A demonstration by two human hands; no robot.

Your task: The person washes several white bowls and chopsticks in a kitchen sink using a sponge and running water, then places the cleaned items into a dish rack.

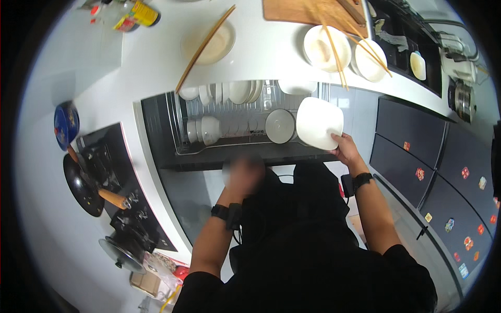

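Note:
A white square dish point(320, 123) is tilted over the right part of a pulled-out dish drawer point(242, 146). My right hand point(346, 148) grips its lower right edge, thumb on top. Close to the drawer's front edge, my left hand point(246, 174) is blurred, and whether it holds anything cannot be made out. Inside the drawer's wire rack point(235, 127), several white plates point(239, 92) stand on edge along the back. White bowls point(211, 130) are stacked sideways at the left. A round bowl point(280, 126) leans just left of the square dish.
Bowls point(327, 47) with chopsticks point(336, 58) sit on the white counter point(152, 66) beyond the drawer, near a wooden cutting board point(289, 9) and a black sink point(426, 74). A wok point(84, 186) rests on the cooktop at left. A dark refrigerator point(411, 129) stands at right.

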